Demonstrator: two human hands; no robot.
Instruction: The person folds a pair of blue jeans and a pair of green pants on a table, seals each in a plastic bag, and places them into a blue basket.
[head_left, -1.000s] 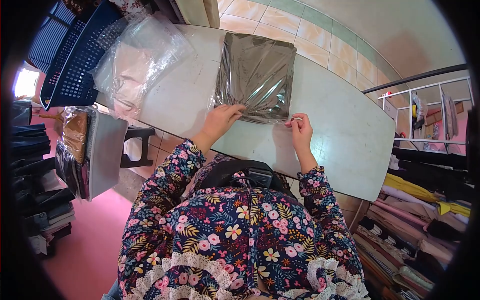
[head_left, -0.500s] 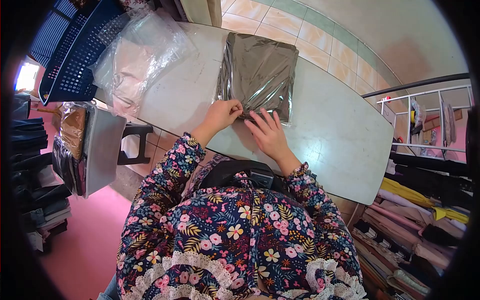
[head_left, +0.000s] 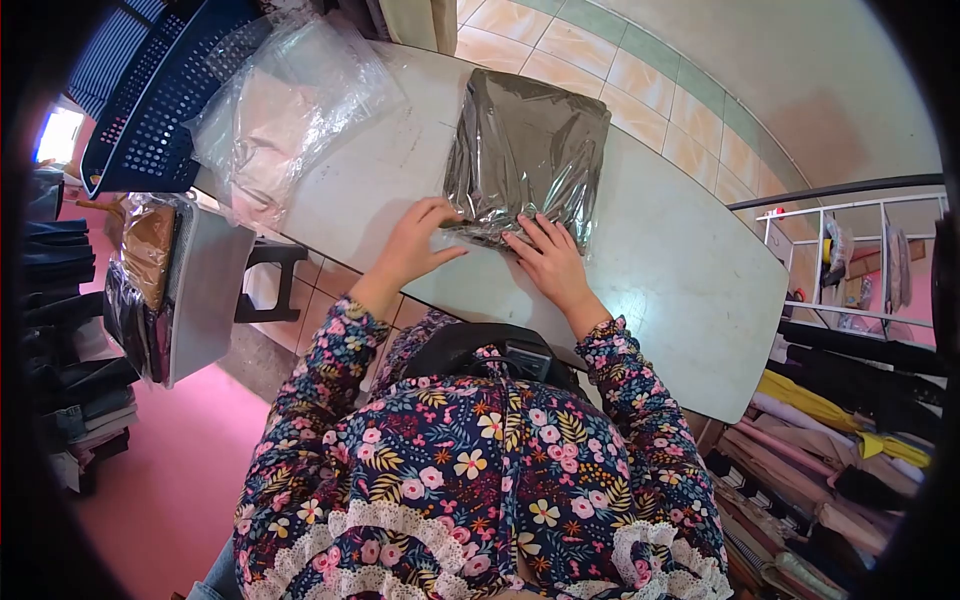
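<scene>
1. Both hands are now pressing flat on the bagged dark garment [head_left: 525, 155], lying mid-table [head_left: 670, 260].
2. The left hand [head_left: 415, 240] has let go (fingers spread, empty); the right hand [head_left: 550, 258] is smoothing the flap, apparently sealing it.

Bare table [head_left: 670, 270] lies right of the packed garment [head_left: 525, 150]; clear bags [head_left: 285, 110] crowd the left.
</scene>
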